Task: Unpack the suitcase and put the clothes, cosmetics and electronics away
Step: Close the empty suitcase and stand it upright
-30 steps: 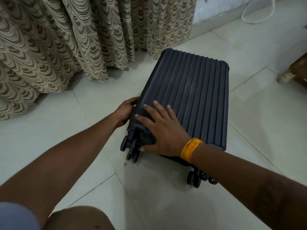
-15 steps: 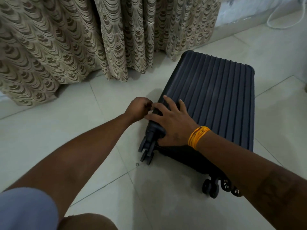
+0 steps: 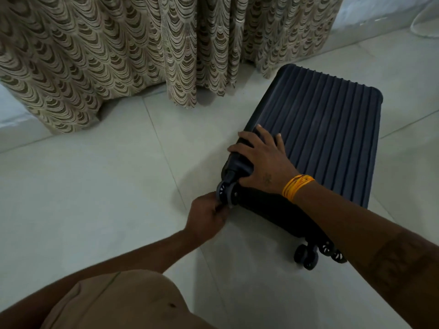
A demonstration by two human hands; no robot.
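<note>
One dark ribbed suitcase (image 3: 327,129) lay flat and closed on the tiled floor (image 3: 95,186), beside the curtain (image 3: 118,48).

Its long axis ran away from the person, wheels (image 3: 306,256) pointing back toward them. Two hands were on its near corner: right hand (image 3: 263,160) spread flat on the shell, left hand (image 3: 209,217) just below, fingers pinched together at the corner wheel (image 3: 224,194) — on what, I couldn't tell.
</note>
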